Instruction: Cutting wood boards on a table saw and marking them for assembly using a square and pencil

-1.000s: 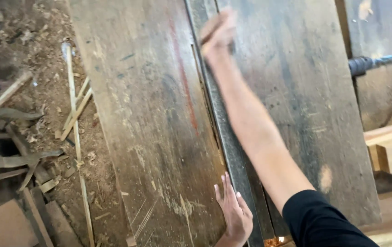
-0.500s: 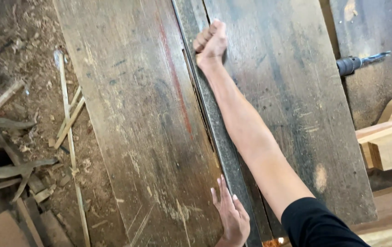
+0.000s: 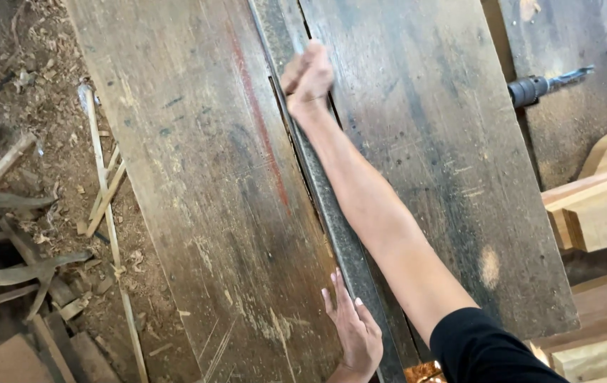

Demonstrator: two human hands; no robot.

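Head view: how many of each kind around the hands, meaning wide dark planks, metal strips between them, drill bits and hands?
Wide dark planks: 2, left plank and right plank
Metal strip: 1
Drill bit: 1
Hands: 2, left hand and right hand
Total: 6

Soft, even daylight fills the scene, brightest toward the right of the frame, where the pale, freshly cut wooden blocks (image 3: 601, 206) look slightly washed out. The wide, dark, weathered wooden planks (image 3: 197, 177) carry no hard shadows and only a dull sheen. The clenched right hand (image 3: 308, 76) in the upper middle is smeared by motion blur, while the flat left hand (image 3: 353, 333) at the bottom stays fairly crisp. The sawdust-strewn dirt floor (image 3: 27, 106) at the left is dimmer and soft in detail
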